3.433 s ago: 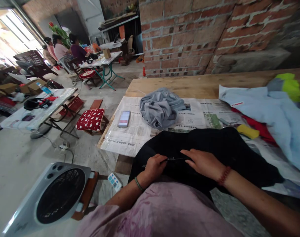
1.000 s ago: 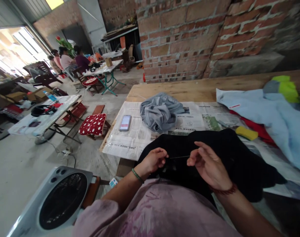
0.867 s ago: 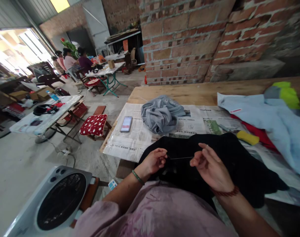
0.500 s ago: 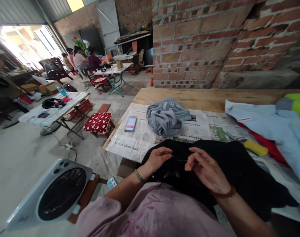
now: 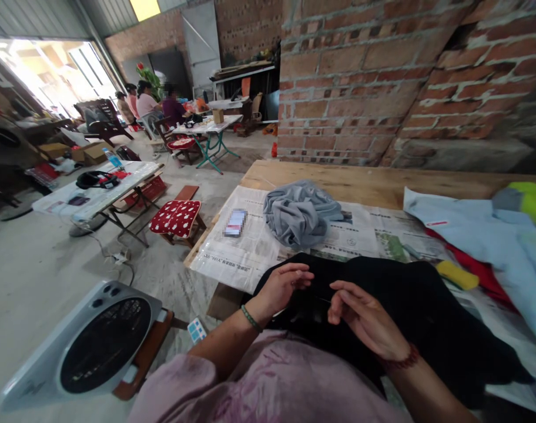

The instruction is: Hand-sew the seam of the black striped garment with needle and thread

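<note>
Black cloth [image 5: 409, 311] is spread over the table's near edge and hangs toward my lap. Above its left part is my left hand [image 5: 279, 288], with fingers curled together and the fingertips partly hidden. What it pinches, if anything, I cannot make out. My right hand [image 5: 365, 320] is a short way to the right, thumb and fingers bent closed. From its fingertips a thin, light needle-like thing [image 5: 323, 299] points left toward the other hand. A crumpled grey cloth [image 5: 297, 214] lies beyond both hands on the newspaper [image 5: 224, 261].
A phone [image 5: 235, 223] rests left of the grey cloth. On the right lie a yellow sponge-like block [image 5: 457, 275] and light blue fabric [image 5: 475, 223]. A box fan [image 5: 85, 343] stands at lower left, near a red-cushioned stool [image 5: 175, 220]. Several people sit far back.
My view has shifted slightly. My right hand sits a little lower, and the left has turned slightly with its fingers more curled. The cloths lie as before.
</note>
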The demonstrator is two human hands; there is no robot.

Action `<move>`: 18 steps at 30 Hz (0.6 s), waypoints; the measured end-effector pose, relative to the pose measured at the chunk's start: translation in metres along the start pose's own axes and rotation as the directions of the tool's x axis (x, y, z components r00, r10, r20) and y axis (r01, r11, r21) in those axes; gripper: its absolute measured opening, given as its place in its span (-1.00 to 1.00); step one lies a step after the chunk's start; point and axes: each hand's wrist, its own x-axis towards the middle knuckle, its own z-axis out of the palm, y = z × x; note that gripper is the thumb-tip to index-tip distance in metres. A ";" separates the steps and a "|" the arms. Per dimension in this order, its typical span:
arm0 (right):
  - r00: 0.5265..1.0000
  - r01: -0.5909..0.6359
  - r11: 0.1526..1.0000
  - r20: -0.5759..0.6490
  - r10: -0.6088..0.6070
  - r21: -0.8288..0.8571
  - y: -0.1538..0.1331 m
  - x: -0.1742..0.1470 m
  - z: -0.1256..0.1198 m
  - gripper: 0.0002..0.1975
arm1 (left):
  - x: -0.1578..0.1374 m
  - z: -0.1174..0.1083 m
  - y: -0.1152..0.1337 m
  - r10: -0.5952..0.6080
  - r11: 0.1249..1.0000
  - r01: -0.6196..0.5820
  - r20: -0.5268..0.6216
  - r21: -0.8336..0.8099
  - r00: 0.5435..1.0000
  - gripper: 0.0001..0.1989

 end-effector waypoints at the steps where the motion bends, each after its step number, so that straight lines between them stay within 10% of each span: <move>1: 1.000 0.001 1.000 0.004 -0.001 -0.014 -0.001 -0.002 0.000 -0.77 | 0.001 -0.002 -0.001 -0.020 1.000 0.020 -0.010 -0.024 1.000 -0.67; 18: 0.974 0.180 0.972 0.167 -0.154 -0.152 -0.037 -0.005 0.018 -0.85 | -0.002 -0.002 -0.021 -0.025 1.000 0.025 -0.044 0.017 0.999 -0.65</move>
